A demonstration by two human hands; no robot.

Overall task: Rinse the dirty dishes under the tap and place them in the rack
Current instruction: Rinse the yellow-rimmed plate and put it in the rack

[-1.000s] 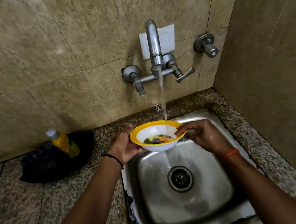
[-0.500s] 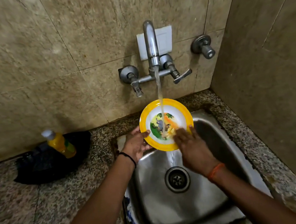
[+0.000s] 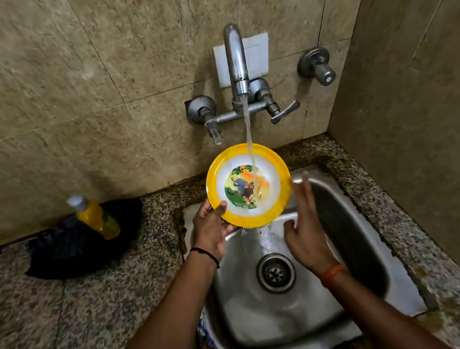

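Observation:
A yellow-rimmed white bowl (image 3: 248, 185) with a cartoon elephant picture inside is tilted toward me under the tap (image 3: 236, 62). Running water strikes its inside and drips off the lower rim into the steel sink (image 3: 350, 246). My left hand (image 3: 212, 230) grips the bowl by its lower left rim, thumb on the front. My right hand (image 3: 304, 230) is just right of the bowl, fingers spread, off the rim and holding nothing. No rack is in view.
A yellow bottle (image 3: 96, 216) with a white cap stands on a black bag (image 3: 78, 247) on the speckled counter (image 3: 67, 333), left of the sink. The drain (image 3: 275, 272) lies below my hands. A spare valve (image 3: 317, 67) is on the wall; a tiled side wall closes the right.
The bowl went from level to tilted, facing me under the stream. My right hand rubbed its inside half a second ago and has now come off to the right.

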